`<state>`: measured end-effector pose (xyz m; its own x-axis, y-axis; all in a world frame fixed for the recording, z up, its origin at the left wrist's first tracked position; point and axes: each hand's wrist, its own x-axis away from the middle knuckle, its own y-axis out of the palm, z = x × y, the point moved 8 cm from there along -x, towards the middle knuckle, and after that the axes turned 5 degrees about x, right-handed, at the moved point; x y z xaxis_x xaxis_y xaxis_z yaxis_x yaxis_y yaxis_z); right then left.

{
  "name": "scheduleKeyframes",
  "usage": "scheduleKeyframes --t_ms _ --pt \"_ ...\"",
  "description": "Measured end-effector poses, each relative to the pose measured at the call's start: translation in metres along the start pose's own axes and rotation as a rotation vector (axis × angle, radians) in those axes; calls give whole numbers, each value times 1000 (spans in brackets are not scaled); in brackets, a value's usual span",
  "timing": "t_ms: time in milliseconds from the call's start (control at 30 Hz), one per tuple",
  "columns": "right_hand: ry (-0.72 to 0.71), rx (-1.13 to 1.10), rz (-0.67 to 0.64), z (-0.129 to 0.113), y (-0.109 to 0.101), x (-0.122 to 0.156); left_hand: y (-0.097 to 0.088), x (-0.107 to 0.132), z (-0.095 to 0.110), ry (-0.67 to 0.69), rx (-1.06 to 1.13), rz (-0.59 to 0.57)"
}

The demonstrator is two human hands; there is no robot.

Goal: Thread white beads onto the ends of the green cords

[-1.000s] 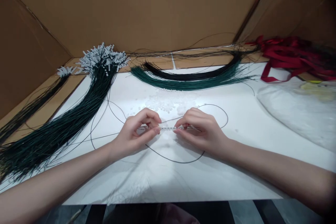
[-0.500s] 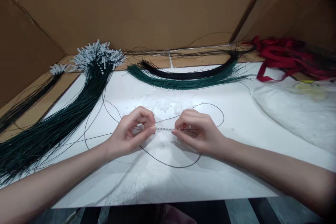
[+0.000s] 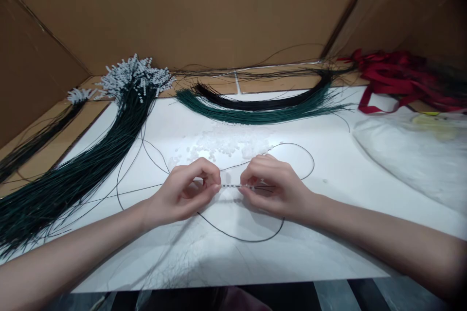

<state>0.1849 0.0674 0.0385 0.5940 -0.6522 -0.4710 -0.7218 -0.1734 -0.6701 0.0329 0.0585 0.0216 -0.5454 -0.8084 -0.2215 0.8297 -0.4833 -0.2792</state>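
My left hand [image 3: 186,192] and my right hand [image 3: 272,184] meet over the middle of a white sheet [image 3: 233,257]. Both pinch a thin dark wire [image 3: 241,237] that loops on the sheet below and to the right of them. A short row of small clear beads [image 3: 230,186] is strung on the wire between my fingertips. A scatter of loose clear beads [image 3: 226,143] lies just beyond my hands.
A thick bundle of dark green wires with white beaded tips [image 3: 120,107] fans out on the left, with a smaller bundle [image 3: 40,138] beside it. Curved green and black wire bundles [image 3: 262,107] lie at the back. Red ribbon [image 3: 401,80] and a clear plastic bag [image 3: 412,155] sit right. Cardboard walls surround.
Both hands have shifted slightly toward me and closer together, so the beaded stretch between the fingertips looks shorter. The wire loop moved with them.
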Motion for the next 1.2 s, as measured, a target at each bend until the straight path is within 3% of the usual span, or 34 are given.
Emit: scheduleKeyframes --t_ms 133,367,767,1200 --pt "-5 -13 -10 1 2 1 3 -2 4 41 -23 -24" --pt "-69 9 -68 -4 7 3 12 -2 21 273 -207 -87" --pt "-186 73 -51 -13 10 5 19 -1 21 380 -300 -117" --pt "-173 97 -68 -15 11 4 19 -2 23 387 -321 -91"
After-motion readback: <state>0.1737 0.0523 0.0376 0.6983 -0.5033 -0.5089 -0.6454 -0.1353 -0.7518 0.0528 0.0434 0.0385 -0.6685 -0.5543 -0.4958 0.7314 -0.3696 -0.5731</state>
